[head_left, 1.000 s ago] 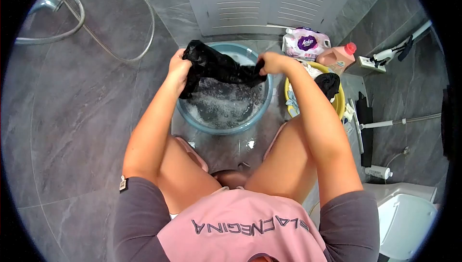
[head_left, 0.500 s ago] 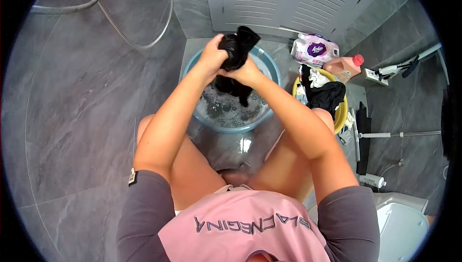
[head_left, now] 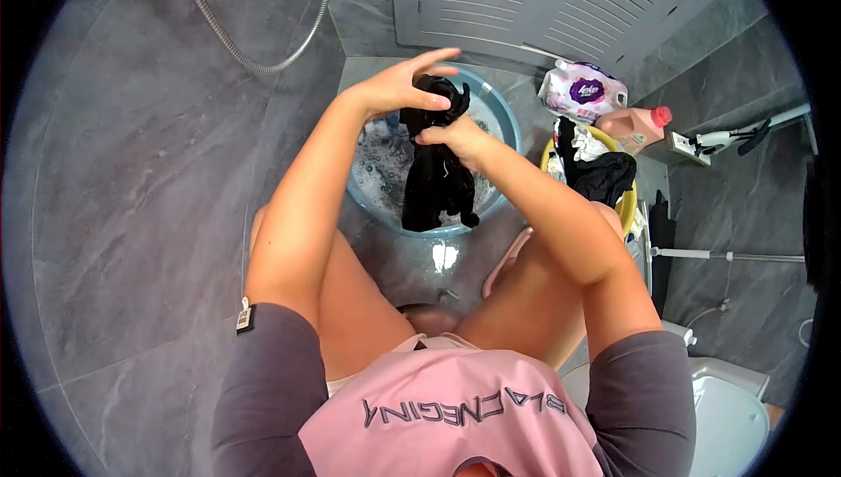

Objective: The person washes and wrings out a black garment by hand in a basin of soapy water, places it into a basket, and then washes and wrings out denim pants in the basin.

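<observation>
A wet black cloth point(head_left: 431, 186) hangs bunched over a round blue basin point(head_left: 512, 122) of soapy water. My right hand point(head_left: 457, 138) is closed round the middle of the cloth, and the lower part hangs down to the basin's near rim. At the cloth's upper end is my left hand point(head_left: 405, 90), its fingers spread apart and its thumb lying across the bunched fabric. The palm side of the left hand is partly hidden.
Right of the basin, a yellow basin point(head_left: 627, 205) holds black and white clothes. Behind it are a pink-and-white bag point(head_left: 585, 91) and a pink bottle point(head_left: 632, 127). A metal shower hose point(head_left: 263, 67) hangs at upper left; a grey louvred door point(head_left: 543, 4) stands behind.
The black cloth was stretched between both hands, then gathered together. Its lower end now hangs further down, and my left hand has opened at the top. The view has shifted slightly.
</observation>
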The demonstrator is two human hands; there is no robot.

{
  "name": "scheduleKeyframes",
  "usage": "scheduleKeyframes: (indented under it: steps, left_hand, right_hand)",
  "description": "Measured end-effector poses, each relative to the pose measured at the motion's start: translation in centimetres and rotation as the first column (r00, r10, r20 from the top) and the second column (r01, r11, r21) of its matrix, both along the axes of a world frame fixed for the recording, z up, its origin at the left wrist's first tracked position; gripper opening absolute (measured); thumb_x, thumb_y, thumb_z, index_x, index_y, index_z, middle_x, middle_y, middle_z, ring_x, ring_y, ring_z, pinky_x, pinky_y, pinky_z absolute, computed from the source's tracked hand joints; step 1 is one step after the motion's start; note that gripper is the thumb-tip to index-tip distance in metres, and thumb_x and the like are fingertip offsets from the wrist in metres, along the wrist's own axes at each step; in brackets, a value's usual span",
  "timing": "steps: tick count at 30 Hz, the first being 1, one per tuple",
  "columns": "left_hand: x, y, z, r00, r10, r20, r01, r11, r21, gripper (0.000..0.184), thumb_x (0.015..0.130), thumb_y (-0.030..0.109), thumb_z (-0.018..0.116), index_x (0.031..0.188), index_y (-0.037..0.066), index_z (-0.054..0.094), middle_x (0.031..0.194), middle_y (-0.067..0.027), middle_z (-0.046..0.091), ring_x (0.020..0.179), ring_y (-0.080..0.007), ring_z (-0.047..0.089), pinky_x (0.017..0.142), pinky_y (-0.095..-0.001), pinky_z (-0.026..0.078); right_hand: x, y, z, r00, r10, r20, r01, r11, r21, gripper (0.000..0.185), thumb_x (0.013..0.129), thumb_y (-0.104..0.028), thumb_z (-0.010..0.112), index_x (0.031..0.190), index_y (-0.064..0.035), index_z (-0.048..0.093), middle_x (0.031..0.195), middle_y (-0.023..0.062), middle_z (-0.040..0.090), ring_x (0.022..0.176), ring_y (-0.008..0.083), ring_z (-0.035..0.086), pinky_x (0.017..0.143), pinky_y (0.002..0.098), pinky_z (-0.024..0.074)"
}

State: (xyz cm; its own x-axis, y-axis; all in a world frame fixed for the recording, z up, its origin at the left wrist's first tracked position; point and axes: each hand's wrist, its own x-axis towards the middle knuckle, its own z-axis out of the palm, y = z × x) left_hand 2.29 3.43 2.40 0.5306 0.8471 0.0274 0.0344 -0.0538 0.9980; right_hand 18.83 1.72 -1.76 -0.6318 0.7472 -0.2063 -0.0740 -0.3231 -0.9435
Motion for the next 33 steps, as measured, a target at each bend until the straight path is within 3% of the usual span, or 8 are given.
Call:
scheduleKeyframes:
  steps: [4,7,10,17,19,25,32,33]
  left_hand:
    - [1.0,-0.2,0.5,0.998,-0.066,0.001,0.066,0.997,-0.031,0.052,0.068,0.018,0.074,0.116,0.010,0.056,0.110,-0.0075,0.059,0.105,-0.0192,0.051,0.091,-0.0312,0.040]
    - [2.0,-0.5,0.3,0.966,0.001,-0.260,0.034,0.991,0.130,0.031,0.065,0.017,0.073,0.093,0.006,0.065,0.093,-0.0073,0.063,0.090,-0.0159,0.056,0.083,-0.0299,0.043]
    - [3.4,-0.4,-1.9,0.903,0.323,-0.283,-0.247,0.930,0.274,0.023,0.065,0.019,0.072,0.077,0.003,0.060,0.072,-0.0064,0.060,0.067,-0.0141,0.055,0.063,-0.0296,0.044]
    - [5.2,-0.7,-4.2,0.624,0.696,-0.356,-0.527,0.711,0.466,0.027,0.065,0.023,0.064,0.078,0.000,0.059,0.068,-0.0172,0.060,0.060,-0.0274,0.058,0.058,-0.0351,0.045]
    - [5.4,-0.8,-4.1,0.586,0.719,-0.373,-0.527,0.689,0.498,0.028,0.065,0.025,0.063,0.077,0.000,0.059,0.070,-0.0195,0.060,0.064,-0.0328,0.058,0.059,-0.0391,0.046]
    - [5.7,-0.8,-4.1,0.502,0.780,-0.374,-0.508,0.616,0.602,0.028,0.067,0.027,0.060,0.073,0.000,0.057,0.072,-0.0220,0.060,0.068,-0.0390,0.058,0.060,-0.0454,0.046]
    - [5.7,-1.0,-4.0,0.521,0.773,-0.362,-0.536,0.626,0.566,0.027,0.068,0.027,0.061,0.071,0.001,0.056,0.067,-0.0198,0.059,0.065,-0.0390,0.057,0.059,-0.0444,0.046]
    - [5.5,-0.9,-4.1,0.520,0.775,-0.359,-0.541,0.624,0.563,0.027,0.068,0.027,0.061,0.071,0.001,0.056,0.067,-0.0198,0.059,0.065,-0.0390,0.057,0.059,-0.0444,0.046]
  right_hand:
    - [0.1,0.5,-1.2,0.998,0.055,0.001,-0.055,0.991,-0.121,0.039,0.064,0.003,0.067,0.100,-0.0038,0.054,0.090,0.0052,0.056,0.082,0.0177,0.057,0.070,0.0319,0.0493]
    - [-0.1,0.7,-2.7,0.999,0.049,0.022,-0.049,0.998,-0.036,0.037,0.065,0.000,0.070,0.098,-0.0040,0.056,0.090,0.0051,0.057,0.081,0.0179,0.058,0.071,0.0321,0.0495]
    - [-0.7,1.3,-3.3,0.999,0.003,0.044,-0.008,0.996,0.092,0.038,0.065,-0.001,0.072,0.099,-0.0035,0.055,0.089,0.0050,0.059,0.083,0.0166,0.058,0.072,0.0317,0.0492]
    - [-1.5,1.6,-4.3,0.984,-0.146,0.099,0.063,0.813,0.579,0.045,0.063,-0.010,0.074,0.102,-0.0030,0.053,0.095,0.0063,0.059,0.092,0.0170,0.056,0.077,0.0328,0.0459]
    - [-2.0,2.1,-5.5,0.932,-0.248,0.265,-0.011,0.711,0.703,0.041,0.068,-0.028,0.070,0.100,-0.0048,0.059,0.099,0.0174,0.062,0.096,0.0285,0.059,0.082,0.0387,0.0454]
    - [-1.7,1.5,-3.8,0.770,-0.289,0.569,-0.154,0.781,0.605,0.042,0.076,-0.030,0.061,0.109,-0.0047,0.054,0.106,0.0229,0.058,0.104,0.0364,0.054,0.084,0.0404,0.0432]
    - [-2.1,0.2,-2.4,0.681,-0.319,0.659,-0.101,0.850,0.516,0.042,0.076,-0.031,0.060,0.110,-0.0062,0.054,0.105,0.0232,0.058,0.103,0.0366,0.055,0.084,0.0409,0.0435]
    - [-2.2,0.2,-2.9,0.735,-0.397,0.550,-0.028,0.792,0.610,0.043,0.074,-0.032,0.061,0.106,-0.0042,0.055,0.101,0.0229,0.060,0.098,0.0365,0.057,0.081,0.0416,0.0448]
